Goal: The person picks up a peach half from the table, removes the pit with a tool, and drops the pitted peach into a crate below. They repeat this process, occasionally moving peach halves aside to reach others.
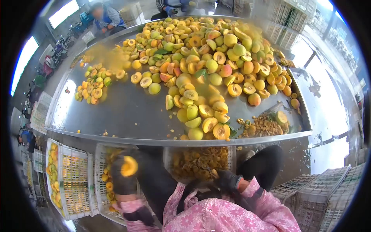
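Observation:
My left hand [123, 183], in a dark glove and blurred by motion, is over a white crate [99, 181] of fruit at the left. A halved peach [129, 166], cut face up, shows at its fingers and seems to be held there. My right hand [228, 179], also dark-gloved, is closed beside a crate [234, 156] of brown peach scraps or pits between my knees. A small pale tip shows at its fingers, too small to name. Ahead, whole and halved peaches [193, 50] are heaped on a metal table [127, 118].
Pits and scraps [266, 127] lie in the table's near right corner. Another crate of fruit [75, 185] stands at the far left, and stacked crates [320, 193] at the right. Two people sit across the table, one a co-worker [108, 19] at upper left. The table's rim [174, 143] runs before my knees.

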`<state>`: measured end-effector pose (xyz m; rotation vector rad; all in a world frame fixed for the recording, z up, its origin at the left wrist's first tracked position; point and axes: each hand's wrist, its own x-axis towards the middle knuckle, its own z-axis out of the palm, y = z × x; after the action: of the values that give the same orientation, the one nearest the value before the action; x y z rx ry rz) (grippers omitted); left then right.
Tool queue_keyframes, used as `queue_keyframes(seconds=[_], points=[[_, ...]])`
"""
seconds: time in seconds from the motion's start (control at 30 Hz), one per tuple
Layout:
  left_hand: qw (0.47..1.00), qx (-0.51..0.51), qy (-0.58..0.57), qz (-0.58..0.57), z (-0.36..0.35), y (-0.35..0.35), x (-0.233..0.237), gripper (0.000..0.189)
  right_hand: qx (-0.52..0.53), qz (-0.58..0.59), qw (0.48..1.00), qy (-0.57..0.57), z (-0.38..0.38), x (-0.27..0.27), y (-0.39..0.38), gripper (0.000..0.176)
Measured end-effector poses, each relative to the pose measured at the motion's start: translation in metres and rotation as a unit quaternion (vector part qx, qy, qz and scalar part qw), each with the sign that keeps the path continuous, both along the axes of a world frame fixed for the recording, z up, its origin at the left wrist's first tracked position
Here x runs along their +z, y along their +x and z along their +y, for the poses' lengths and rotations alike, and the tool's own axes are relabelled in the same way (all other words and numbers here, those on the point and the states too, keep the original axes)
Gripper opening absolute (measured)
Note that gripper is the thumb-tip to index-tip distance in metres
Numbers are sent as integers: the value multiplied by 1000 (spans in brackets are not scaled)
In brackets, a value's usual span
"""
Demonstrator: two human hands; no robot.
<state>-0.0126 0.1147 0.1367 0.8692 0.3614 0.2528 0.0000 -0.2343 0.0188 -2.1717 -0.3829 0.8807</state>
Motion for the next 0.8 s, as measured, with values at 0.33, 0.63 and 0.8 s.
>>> queue_keyframes(seconds=[0.33,0.63,0.8], points=[[609,-30,790,-64,68,106,-22,36,73,20,996,-47,-3,-60,-4,46],[743,-267,610,-66,-29,252,-54,46,-41,20,999,-6,-19,-54,-5,38],[700,-289,653,-1,-29,228,-50,45,-40,-18,999,8,-9,-36,1,42]])
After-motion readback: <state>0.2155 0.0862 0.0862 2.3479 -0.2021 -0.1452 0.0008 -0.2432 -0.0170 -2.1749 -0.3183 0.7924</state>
